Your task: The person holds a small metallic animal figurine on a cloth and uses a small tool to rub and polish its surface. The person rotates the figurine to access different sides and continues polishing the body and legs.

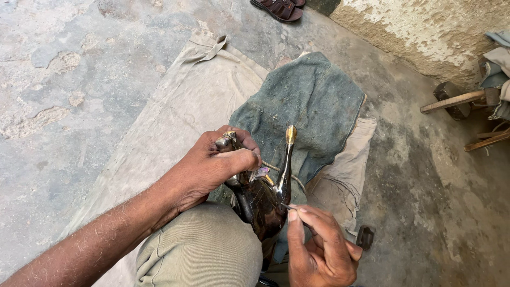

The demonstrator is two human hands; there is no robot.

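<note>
A dark, shiny metal vessel (264, 204) with a long curved spout ending in a brass tip (290, 134) rests against my knee (204, 250). My left hand (215, 165) grips the vessel's top from the left, fingers wrapped over its upper part. My right hand (321, 250) holds a thin pointed metal tool (289, 207) like a pen, its tip touching the vessel's body just below the spout.
A beige cloth (175, 114) lies on the rough concrete floor with a blue-grey cloth (308, 101) on top. A brown sandal (279, 9) lies at the top. A wooden-handled hammer (454, 100) and a rough wall (425, 32) are at the right.
</note>
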